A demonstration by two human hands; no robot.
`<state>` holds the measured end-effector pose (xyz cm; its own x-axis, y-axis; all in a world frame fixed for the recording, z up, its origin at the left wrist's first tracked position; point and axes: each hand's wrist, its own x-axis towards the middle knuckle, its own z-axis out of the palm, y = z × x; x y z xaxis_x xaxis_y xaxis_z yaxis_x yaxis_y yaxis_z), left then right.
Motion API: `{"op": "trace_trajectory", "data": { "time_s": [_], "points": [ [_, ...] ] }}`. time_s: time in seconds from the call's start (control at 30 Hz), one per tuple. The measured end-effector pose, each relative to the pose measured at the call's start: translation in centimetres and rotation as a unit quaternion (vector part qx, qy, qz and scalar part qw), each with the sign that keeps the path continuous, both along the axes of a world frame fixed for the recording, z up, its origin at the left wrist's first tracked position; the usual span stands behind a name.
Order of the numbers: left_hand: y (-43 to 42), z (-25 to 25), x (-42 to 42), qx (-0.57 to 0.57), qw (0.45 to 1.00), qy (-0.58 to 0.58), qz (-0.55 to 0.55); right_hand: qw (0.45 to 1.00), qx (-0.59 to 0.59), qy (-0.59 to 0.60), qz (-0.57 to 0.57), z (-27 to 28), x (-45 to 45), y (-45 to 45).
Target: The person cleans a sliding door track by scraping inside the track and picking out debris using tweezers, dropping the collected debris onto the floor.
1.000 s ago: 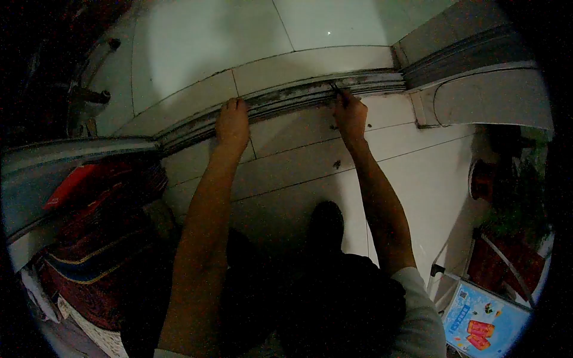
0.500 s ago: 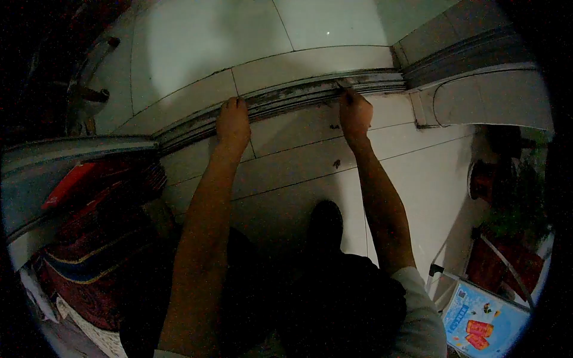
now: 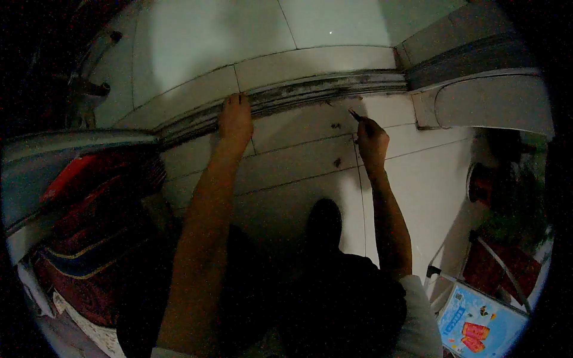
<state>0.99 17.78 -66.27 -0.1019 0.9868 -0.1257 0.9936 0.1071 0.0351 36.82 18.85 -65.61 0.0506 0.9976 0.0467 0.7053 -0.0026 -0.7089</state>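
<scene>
A dirty metal sliding-door track (image 3: pixel 334 83) with several parallel rails crosses the tiled floor. My left hand (image 3: pixel 237 122) is on its left part, fingers together and bent over the rails; their tips are partly hidden. To the right, on the near side of the track, my right hand (image 3: pixel 373 143) is closed around a thin, dark, pointed tool (image 3: pixel 356 115). The tool's tip points up and left, apart from the rails. Small clumps of dark dirt (image 3: pixel 338 162) lie on the tiles between my arms.
Folded dark-red patterned cloth (image 3: pixel 89 256) is piled at the left beside a door panel edge (image 3: pixel 77 143). At the right stand a pale door frame base (image 3: pixel 483 101), a reddish spool-like object (image 3: pixel 479 182) and a blue printed box (image 3: pixel 480 322). My dark shoe (image 3: pixel 325 221) is on the tiles.
My right hand has moved off the track, down and slightly right, with the thin tool still in its fingers. My left hand stays at nearly the same place on the rails.
</scene>
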Motion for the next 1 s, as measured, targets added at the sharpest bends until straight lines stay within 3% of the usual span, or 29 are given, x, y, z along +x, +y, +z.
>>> {"op": "trace_trajectory", "data": {
  "time_s": [0.07, 0.17, 0.27, 0.37, 0.47, 0.6, 0.77, 0.87, 1.0],
  "points": [
    [-0.1, -0.3, -0.3, -0.005, 1.0, 0.013, -0.001, 0.995, 0.066, -0.075, 0.029, -0.4, 0.1, 0.9],
    [1.5, 1.0, 1.1, 0.001, 1.0, 0.01, -0.001, 0.983, 0.034, -0.145, 0.107, -2.6, 0.7, 3.0],
    [0.9, 0.7, 1.0, 0.019, 1.0, 0.003, -0.005, 0.987, 0.069, -0.102, 0.105, -0.8, -0.2, 4.8],
    [1.2, 0.4, 1.3, -0.005, 1.0, 0.02, -0.005, 0.991, 0.002, -0.087, 0.104, 1.0, -0.2, 6.5],
    [1.1, 1.5, 2.0, -0.004, 1.0, 0.026, -0.008, 0.978, -0.014, -0.196, 0.066, 2.2, 0.7, 7.2],
    [1.1, -1.2, 1.4, 0.048, 0.998, 0.03, -0.019, 0.994, 0.064, -0.09, 0.004, 2.2, 0.6, 4.8],
    [1.1, -0.5, 1.6, 0.033, 0.998, 0.049, -0.005, 0.996, 0.077, 0.0, -0.044, -1.3, 1.0, 3.6],
    [0.8, -1.0, 1.1, 0.043, 0.998, 0.045, -0.01, 0.988, 0.026, 0.134, -0.074, -1.3, 0.2, 4.1],
    [1.1, -0.1, 1.3, 0.006, 0.999, 0.04, 0.003, 0.997, 0.068, 0.034, -0.004, -2.1, 0.2, 6.2]
  ]
}}
